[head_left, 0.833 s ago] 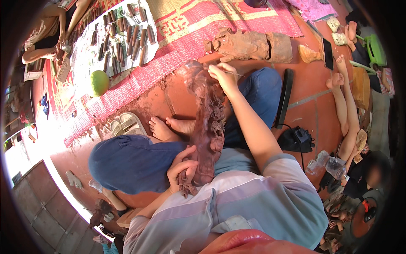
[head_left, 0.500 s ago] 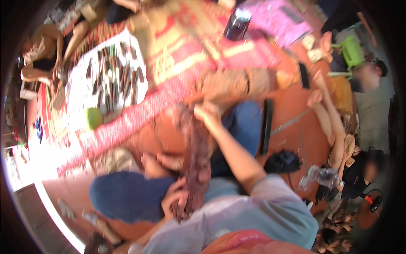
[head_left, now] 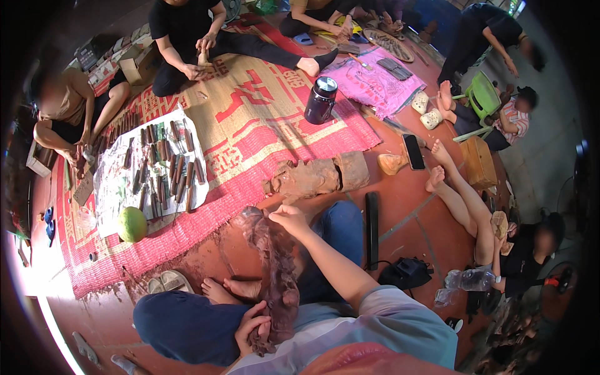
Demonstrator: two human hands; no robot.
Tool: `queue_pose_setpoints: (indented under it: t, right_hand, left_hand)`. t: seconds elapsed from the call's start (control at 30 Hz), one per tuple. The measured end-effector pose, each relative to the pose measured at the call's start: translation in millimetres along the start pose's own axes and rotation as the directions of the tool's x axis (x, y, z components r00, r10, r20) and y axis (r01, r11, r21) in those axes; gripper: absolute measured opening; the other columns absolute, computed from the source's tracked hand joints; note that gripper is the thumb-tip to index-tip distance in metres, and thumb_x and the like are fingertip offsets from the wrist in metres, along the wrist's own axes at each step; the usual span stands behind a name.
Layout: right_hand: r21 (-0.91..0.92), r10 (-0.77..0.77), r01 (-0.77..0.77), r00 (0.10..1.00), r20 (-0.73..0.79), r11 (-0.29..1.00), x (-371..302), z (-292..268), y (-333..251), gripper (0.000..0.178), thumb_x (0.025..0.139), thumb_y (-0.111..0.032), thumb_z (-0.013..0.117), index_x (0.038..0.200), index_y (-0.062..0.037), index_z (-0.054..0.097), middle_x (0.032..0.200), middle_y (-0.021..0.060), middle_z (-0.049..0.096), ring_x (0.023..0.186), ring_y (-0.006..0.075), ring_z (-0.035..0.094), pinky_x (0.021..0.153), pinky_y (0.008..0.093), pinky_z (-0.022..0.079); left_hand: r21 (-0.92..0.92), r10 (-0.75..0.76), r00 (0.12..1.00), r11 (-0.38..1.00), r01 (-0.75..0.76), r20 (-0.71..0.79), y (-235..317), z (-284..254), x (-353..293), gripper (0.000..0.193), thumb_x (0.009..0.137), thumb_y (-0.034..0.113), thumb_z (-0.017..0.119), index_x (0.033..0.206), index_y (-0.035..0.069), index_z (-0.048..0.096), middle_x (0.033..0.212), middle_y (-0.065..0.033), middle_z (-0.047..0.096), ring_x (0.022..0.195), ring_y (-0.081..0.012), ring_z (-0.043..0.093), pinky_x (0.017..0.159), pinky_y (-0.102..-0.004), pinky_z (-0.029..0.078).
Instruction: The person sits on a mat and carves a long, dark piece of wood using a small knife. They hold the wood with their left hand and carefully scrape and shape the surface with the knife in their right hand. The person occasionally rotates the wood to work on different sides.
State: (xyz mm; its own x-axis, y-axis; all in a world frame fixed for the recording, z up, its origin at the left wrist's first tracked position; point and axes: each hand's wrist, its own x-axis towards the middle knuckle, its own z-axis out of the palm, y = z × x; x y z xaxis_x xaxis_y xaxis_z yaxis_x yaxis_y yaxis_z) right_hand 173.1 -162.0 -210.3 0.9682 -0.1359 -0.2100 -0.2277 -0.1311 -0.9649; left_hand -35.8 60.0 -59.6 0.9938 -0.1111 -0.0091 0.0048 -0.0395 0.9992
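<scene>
Across my lap lies a long dark brown carved figure [head_left: 275, 275], knobbly along its length, with a rounded lump at its far end; whether it is clay or wood I cannot tell. My left hand [head_left: 251, 328] curls its fingers round the near end of it. Beside the rounded far end, my right hand [head_left: 289, 220] is closed with its thumb and fingers bent together; whatever it pinches is too small to make out. Just beyond lies a cracked brown block [head_left: 312, 178] on the tiles.
Rows of wooden-handled tools [head_left: 165, 164] lie on a white sheet, beside a green round fruit [head_left: 132, 224]. A dark flask [head_left: 320, 100] stands on the red-patterned mat [head_left: 250, 147]. To the right are a phone [head_left: 413, 152] and a black strip [head_left: 372, 231]. Several people sit around.
The view has tilted and sharpened, so the surroundings appear lower and more people show at the far side. Both hands stay at the same ends of the carved figure.
</scene>
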Motion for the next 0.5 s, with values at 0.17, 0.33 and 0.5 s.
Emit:
queue_pose_setpoints:
  t: [0.17,0.33,0.5]
  right_hand:
    - [-0.044,-0.002,0.004,0.998,0.065,0.999,0,-9,2,0.017,0.079,-0.021,0.070,0.080,-0.0052,0.063,0.075,-0.0007,0.063,0.072,0.0058,0.055,0.068,0.0223,0.044]
    - [0.185,-0.038,0.067,0.987,-0.155,0.980,24,9,11,0.015,0.074,-0.019,0.070,0.073,-0.0050,0.065,0.067,-0.0007,0.063,0.061,0.0052,0.055,0.058,0.0236,0.044]
    - [0.245,0.013,0.004,0.998,-0.066,0.970,10,8,13,0.011,0.072,-0.013,0.071,0.067,-0.0047,0.065,0.064,-0.0002,0.062,0.060,0.0065,0.055,0.056,0.0234,0.044]
  left_hand:
    - [-0.008,-0.031,0.999,0.999,0.031,0.011,9,0,-1,0.012,0.084,0.004,0.063,0.096,0.001,0.064,0.118,-0.0210,0.057,0.109,-0.0260,0.057,0.093,-0.0329,0.043]
    - [-0.018,0.015,1.000,1.000,-0.016,-0.004,6,8,-3,0.013,0.086,0.005,0.063,0.098,0.001,0.061,0.119,-0.0216,0.057,0.108,-0.0255,0.057,0.093,-0.0334,0.043]
    - [0.005,0.036,0.998,0.999,-0.036,-0.058,1,5,-5,0.013,0.087,0.004,0.060,0.100,0.001,0.059,0.117,-0.0228,0.057,0.108,-0.0281,0.057,0.093,-0.0347,0.044]
